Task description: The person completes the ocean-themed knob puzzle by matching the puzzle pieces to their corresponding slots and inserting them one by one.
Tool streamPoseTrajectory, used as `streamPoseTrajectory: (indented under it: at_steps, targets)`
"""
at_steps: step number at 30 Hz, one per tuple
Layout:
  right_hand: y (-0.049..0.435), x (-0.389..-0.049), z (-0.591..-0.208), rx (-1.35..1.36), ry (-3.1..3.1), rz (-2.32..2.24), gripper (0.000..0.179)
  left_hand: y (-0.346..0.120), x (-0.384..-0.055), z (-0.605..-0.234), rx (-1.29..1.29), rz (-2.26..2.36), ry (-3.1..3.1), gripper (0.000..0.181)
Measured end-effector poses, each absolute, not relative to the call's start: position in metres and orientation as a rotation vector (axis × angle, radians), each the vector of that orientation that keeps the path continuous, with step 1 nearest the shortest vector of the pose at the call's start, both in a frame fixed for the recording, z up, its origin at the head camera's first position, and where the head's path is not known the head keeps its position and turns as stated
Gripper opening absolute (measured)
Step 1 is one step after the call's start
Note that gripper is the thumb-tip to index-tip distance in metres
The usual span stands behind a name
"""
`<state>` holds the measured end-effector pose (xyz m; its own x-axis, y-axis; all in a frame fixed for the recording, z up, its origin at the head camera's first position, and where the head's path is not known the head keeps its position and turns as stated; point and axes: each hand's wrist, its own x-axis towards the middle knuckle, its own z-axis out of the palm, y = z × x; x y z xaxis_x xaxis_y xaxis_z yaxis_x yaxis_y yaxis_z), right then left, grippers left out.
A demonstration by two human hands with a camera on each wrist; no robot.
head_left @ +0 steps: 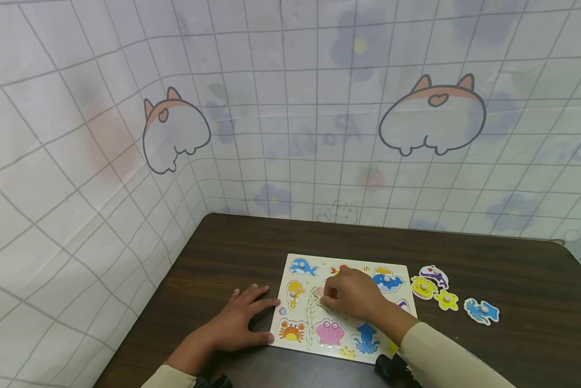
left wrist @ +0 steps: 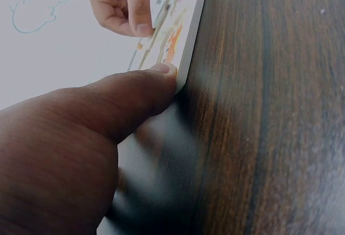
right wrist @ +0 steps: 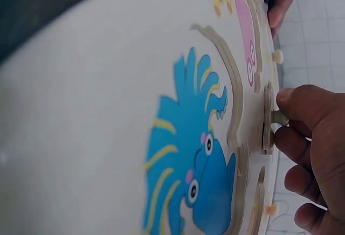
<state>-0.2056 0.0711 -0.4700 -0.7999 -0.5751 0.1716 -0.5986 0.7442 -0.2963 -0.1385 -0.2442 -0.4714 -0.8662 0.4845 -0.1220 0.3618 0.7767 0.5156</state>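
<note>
A white wooden peg puzzle board point(head_left: 315, 284) with sea animal pictures lies on the table. My right hand point(head_left: 355, 293) reaches over its middle and pinches the knob point(right wrist: 279, 118) of a puzzle piece point(right wrist: 267, 119). That piece is seen edge-on in the right wrist view, at the board's surface; its picture is mostly hidden, and whether it sits fully in its recess I cannot tell. My left hand point(head_left: 237, 320) rests on the table at the board's left side, fingers spread, its thumb point(left wrist: 145, 87) touching the near left corner. A blue squid recess point(right wrist: 199, 154) shows near the right wrist.
Right of the board lie loose knobbed pieces: a purple-and-white one point(head_left: 434, 276), a yellow one point(head_left: 422, 289), a yellow star point(head_left: 447, 300) and a blue squid point(head_left: 482, 311). On the board are a blue whale point(head_left: 302, 267) and a seahorse point(head_left: 294, 295). Printed cloth surrounds the dark table point(head_left: 528, 285).
</note>
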Motion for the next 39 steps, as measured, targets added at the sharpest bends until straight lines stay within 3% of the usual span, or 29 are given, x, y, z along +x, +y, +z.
streamPoseTrajectory:
  at_steps: [20,31,39]
  targets:
    - [0.066,-0.203,-0.470,0.927,-2.937,0.570,0.015,-0.244,-0.138,-0.470,0.674,0.733,2.712,0.073]
    - [0.087,-0.201,-0.465,1.079,-2.892,0.576,0.010,-0.243,-0.137,-0.467,0.670,0.731,2.714,0.073]
    - [0.108,-0.194,-0.458,1.006,-2.962,0.630,0.016,-0.244,-0.138,-0.468,0.679,0.724,2.713,0.073]
